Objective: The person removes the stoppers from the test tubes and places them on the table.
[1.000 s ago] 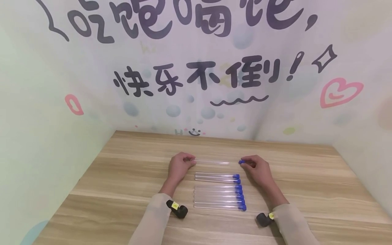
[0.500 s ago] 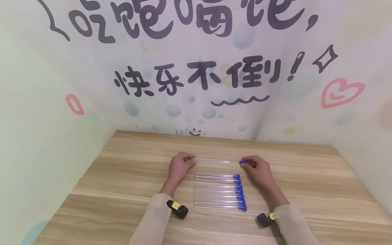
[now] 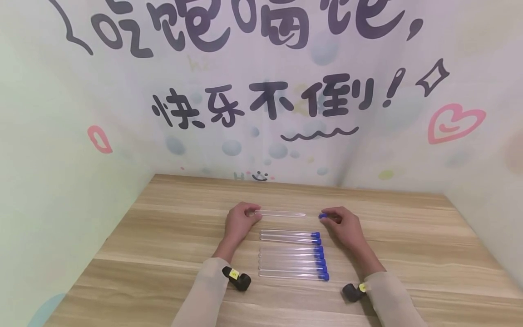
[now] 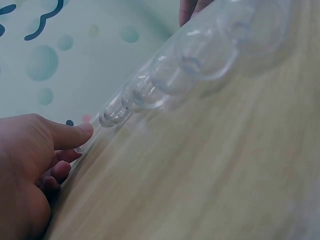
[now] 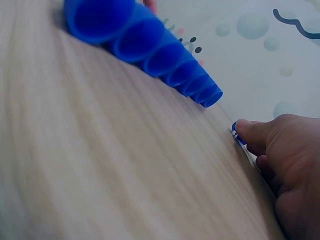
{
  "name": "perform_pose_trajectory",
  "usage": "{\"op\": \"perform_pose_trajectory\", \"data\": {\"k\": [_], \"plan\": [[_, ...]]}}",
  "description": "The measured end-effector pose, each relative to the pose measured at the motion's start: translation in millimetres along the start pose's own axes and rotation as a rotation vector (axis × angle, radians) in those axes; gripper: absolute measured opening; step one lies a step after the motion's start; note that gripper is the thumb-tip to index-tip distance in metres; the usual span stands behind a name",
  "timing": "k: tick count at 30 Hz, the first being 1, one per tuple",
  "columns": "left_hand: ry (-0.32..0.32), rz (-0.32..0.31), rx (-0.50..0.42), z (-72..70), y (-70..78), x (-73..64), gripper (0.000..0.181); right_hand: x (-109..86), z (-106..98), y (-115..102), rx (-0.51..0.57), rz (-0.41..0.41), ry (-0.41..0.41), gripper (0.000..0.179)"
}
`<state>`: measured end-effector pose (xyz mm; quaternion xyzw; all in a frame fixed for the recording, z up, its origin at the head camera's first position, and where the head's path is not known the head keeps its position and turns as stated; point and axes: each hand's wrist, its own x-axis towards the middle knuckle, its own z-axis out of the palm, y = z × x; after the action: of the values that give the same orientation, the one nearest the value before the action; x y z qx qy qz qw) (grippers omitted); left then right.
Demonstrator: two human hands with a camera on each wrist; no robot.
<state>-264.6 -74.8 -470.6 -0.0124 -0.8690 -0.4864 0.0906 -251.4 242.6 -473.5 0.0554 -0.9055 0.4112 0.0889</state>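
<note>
A clear uncapped test tube [image 3: 282, 213] lies crosswise at the far side of the capped ones. Its rounded left end is pinched between thumb and fingers of my left hand [image 3: 241, 221]. To the right, my right hand [image 3: 344, 225] pinches a small blue cap [image 3: 323, 215], a short gap away from the tube's open end. In the right wrist view the thumb of the right hand [image 5: 295, 155] presses on the blue cap [image 5: 237, 134], partly covering it. The left wrist view has the left hand [image 4: 30, 160] gripping the tube's end low by the table.
Several capped test tubes [image 3: 288, 261] lie side by side nearer the person, rounded ends left and blue caps [image 5: 145, 45] right. They rest on a wood-grain table [image 3: 163, 254]. A printed curtain [image 3: 261, 150] stands behind it. Black wrist cameras [image 3: 239, 280] sit on both sleeves.
The uncapped tube's right end has risen slightly and the tube now lies more level. Both hands stay nearly in place.
</note>
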Motion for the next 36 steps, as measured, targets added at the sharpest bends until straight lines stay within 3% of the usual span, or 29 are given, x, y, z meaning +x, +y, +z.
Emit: {"op": "perform_pose_trajectory", "data": {"k": [16,22,36], "plan": [[0.001,-0.017,-0.034,-2.3,-0.6,-1.2,0.025,-0.9,0,-4,0.01,0.013,-0.002,0.031],[0.003,-0.018,-0.052,-1.8,-1.6,-1.4,0.023,-1.1,1,-4,0.009,-0.004,0.044,0.028],[0.027,-0.017,-0.163,-4.3,1.2,-5.0,0.019,-6.8,-3,-10,0.108,0.084,0.171,0.03]]}}
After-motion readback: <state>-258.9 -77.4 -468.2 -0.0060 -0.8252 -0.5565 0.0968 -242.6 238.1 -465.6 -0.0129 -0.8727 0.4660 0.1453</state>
